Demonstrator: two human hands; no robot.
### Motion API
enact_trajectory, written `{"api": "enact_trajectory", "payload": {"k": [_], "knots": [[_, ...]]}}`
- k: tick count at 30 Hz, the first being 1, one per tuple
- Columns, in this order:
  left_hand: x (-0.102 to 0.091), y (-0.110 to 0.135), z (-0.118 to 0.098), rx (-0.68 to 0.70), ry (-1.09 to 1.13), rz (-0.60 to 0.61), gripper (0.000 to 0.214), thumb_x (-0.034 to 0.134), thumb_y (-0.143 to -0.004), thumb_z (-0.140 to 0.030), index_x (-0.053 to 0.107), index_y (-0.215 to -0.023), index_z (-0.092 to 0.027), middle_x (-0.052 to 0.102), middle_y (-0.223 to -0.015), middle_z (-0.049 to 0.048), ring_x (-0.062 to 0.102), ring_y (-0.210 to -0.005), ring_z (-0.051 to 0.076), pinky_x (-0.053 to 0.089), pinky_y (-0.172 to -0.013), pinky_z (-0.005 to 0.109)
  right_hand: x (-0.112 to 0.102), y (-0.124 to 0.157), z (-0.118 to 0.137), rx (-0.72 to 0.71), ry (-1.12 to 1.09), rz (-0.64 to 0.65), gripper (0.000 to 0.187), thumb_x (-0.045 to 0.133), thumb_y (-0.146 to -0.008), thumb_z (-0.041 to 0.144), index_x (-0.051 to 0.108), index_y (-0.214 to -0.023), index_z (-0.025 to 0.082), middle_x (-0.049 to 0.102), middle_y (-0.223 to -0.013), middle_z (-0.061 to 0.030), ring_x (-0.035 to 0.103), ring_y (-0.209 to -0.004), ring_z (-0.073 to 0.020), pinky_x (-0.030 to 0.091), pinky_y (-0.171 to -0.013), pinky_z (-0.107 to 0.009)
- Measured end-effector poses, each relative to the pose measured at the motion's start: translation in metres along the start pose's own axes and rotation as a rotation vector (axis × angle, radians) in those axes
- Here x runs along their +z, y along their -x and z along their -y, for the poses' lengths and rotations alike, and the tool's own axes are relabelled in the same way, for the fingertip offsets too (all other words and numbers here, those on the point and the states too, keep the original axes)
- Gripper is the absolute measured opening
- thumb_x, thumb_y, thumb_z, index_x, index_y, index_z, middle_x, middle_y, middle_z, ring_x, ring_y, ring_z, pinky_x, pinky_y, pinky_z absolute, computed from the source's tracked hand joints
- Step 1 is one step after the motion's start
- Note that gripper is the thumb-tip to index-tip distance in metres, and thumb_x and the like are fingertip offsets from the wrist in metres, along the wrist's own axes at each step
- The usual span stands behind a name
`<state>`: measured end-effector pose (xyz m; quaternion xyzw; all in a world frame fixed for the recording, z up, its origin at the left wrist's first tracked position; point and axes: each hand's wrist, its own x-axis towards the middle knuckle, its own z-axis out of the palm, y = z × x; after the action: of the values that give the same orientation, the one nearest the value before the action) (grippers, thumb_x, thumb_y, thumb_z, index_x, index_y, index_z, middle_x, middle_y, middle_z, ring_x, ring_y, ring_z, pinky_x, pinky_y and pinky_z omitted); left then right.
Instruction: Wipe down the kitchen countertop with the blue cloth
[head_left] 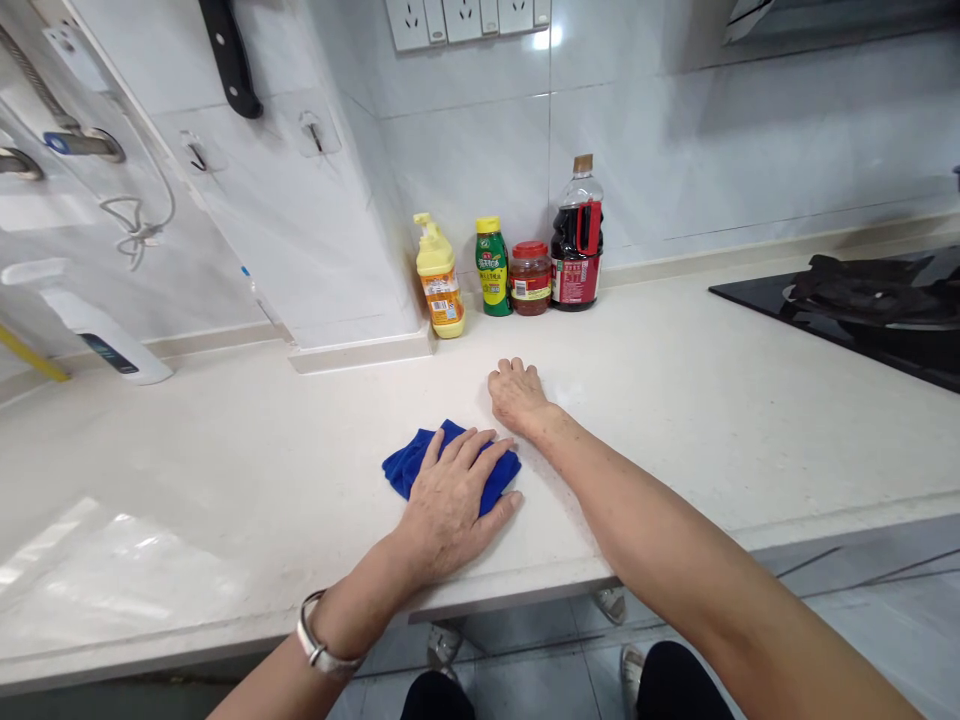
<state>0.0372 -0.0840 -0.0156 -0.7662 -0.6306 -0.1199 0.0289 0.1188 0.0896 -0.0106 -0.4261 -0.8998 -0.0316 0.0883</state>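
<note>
A folded blue cloth (409,462) lies on the pale stone countertop (225,470), near its front edge. My left hand (450,505) rests flat on top of the cloth with fingers stretched out and spread, a watch on its wrist. Just beyond the cloth, my right hand (516,396) sits on the bare counter. Its fingers curl downward and the fingertips press the surface; nothing shows in them.
Against the tiled back wall stand a yellow pump bottle (441,280), a green bottle (493,267), a red-lidded jar (530,279) and a dark sauce bottle (577,240). A black gas hob (870,300) is at the right. A knife (231,58) hangs at upper left.
</note>
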Motion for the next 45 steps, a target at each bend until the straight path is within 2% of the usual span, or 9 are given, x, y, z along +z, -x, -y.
{"api": "enact_trajectory", "payload": {"k": [12, 23, 29, 39, 45], "knots": [[-0.005, 0.036, -0.021, 0.086, -0.022, -0.064, 0.053, 0.053, -0.096, -0.042, 0.048, -0.146, -0.025, 0.053, -0.152, 0.0096, 0.046, -0.142, 0.033, 0.03, -0.121, 0.067, 0.003, -0.001, -0.001, -0.01, 0.012, -0.002, 0.04, 0.043, -0.093, 0.008, 0.066, -0.125, 0.007, 0.056, -0.131, -0.0213, 0.048, -0.121, -0.031, 0.043, -0.096, -0.043], [-0.01, 0.032, -0.016, 0.098, 0.028, -0.02, 0.047, 0.051, -0.097, -0.037, 0.051, -0.143, -0.03, 0.056, -0.148, 0.0068, 0.048, -0.14, 0.029, 0.028, -0.123, 0.066, 0.0, 0.002, 0.0, -0.004, 0.008, 0.013, 0.042, 0.041, -0.093, 0.007, 0.066, -0.127, 0.007, 0.055, -0.134, -0.0221, 0.047, -0.122, -0.031, 0.043, -0.097, -0.043], [-0.012, 0.016, 0.001, 0.077, 0.048, 0.036, 0.046, 0.051, -0.096, -0.038, 0.053, -0.141, -0.029, 0.055, -0.149, 0.0068, 0.047, -0.141, 0.028, 0.023, -0.125, 0.064, -0.002, 0.003, 0.0, -0.002, -0.007, 0.022, 0.042, 0.041, -0.093, 0.007, 0.066, -0.127, 0.006, 0.055, -0.133, -0.0218, 0.047, -0.123, -0.0311, 0.043, -0.099, -0.044], [-0.01, -0.016, 0.033, -0.004, 0.044, 0.059, 0.049, 0.052, -0.093, -0.039, 0.054, -0.141, -0.028, 0.055, -0.148, 0.0068, 0.047, -0.14, 0.028, 0.02, -0.125, 0.062, -0.003, 0.002, 0.001, -0.001, 0.015, 0.025, 0.041, 0.045, -0.093, 0.01, 0.065, -0.128, 0.007, 0.054, -0.134, -0.0225, 0.047, -0.123, -0.0314, 0.043, -0.099, -0.044], [-0.01, -0.026, 0.052, 0.004, 0.042, 0.034, 0.048, 0.048, -0.095, -0.04, 0.054, -0.141, -0.028, 0.057, -0.147, 0.007, 0.05, -0.138, 0.027, 0.02, -0.125, 0.061, -0.002, 0.001, 0.001, -0.002, 0.005, 0.012, 0.041, 0.045, -0.093, 0.01, 0.065, -0.128, 0.006, 0.055, -0.133, -0.0221, 0.047, -0.123, -0.0317, 0.043, -0.098, -0.044]]}}
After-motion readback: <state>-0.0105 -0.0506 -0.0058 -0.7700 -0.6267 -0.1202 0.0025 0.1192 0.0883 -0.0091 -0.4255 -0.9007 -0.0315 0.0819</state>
